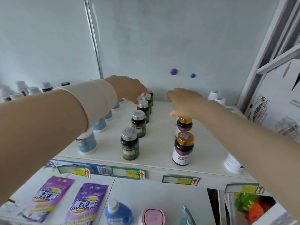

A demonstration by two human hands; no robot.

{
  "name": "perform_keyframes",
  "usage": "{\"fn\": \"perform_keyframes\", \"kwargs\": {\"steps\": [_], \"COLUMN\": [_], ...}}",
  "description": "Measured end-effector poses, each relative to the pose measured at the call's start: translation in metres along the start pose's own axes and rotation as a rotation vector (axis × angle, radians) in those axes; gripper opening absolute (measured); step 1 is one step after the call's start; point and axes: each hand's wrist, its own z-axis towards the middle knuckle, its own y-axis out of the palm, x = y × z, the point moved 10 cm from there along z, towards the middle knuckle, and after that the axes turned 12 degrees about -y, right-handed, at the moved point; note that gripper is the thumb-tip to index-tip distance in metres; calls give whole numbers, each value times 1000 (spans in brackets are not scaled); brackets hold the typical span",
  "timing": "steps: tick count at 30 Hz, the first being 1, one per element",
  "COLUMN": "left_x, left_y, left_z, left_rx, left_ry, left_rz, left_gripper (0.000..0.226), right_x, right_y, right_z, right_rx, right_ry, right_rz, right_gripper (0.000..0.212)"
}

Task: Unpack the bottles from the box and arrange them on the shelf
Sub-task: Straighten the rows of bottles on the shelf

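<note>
Left sleeve (97, 101) up close, left hand (129, 90) fingertips-down on the far silver-capped bottles (142, 109), can't tell if pinching. Right hand (183, 103), fingers loose, over the gold-capped bottles (184, 148) on the shelf (159, 135). I'd nudge rows straight, gently.

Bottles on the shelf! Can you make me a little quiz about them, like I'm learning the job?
1. True or false: the front gold-capped bottle lies on its side.
2. The left hand reaches the row of dark bottles. Their caps are: A silver, B red, C pink.
3. Fill in: the right hand is just above a bottle with a ___ cap.
Key: 1 false; 2 A; 3 gold.
</note>
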Motion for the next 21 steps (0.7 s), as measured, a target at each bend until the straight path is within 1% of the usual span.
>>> {"fn": "perform_keyframes", "kwargs": {"steps": [3,6,8,11,13,15,16,21], "left_x": [-18,-26,-26,-19,-14,-7,-4,3], "left_y": [14,29,35,48,56,62,65,70], "left_z": [9,23,31,43,51,57,59,63], "left_rx": [5,6,17,-17,-50,-70,-80,-79], "left_ry": [31,78,91,119,127,145,155,165], "left_rz": [-15,-104,-221,-431,-535,-599,-618,-652], "left_gripper": [45,50,54,58,61,61,60,55], "right_x": [-33,-54,-59,-58,-54,-50,-48,-46], "right_y": [6,23,34,50,63,77,83,99], "right_z": [18,35,43,48,47,46,46,47], "right_rx": [3,-35,-34,-1,25,62,85,146], "right_ry": [-29,-2,49,138,206,276,299,341], "right_rz": [94,196,306,457,562,667,706,791], "right_gripper": [55,60,61,60,68,79,81,71]}}
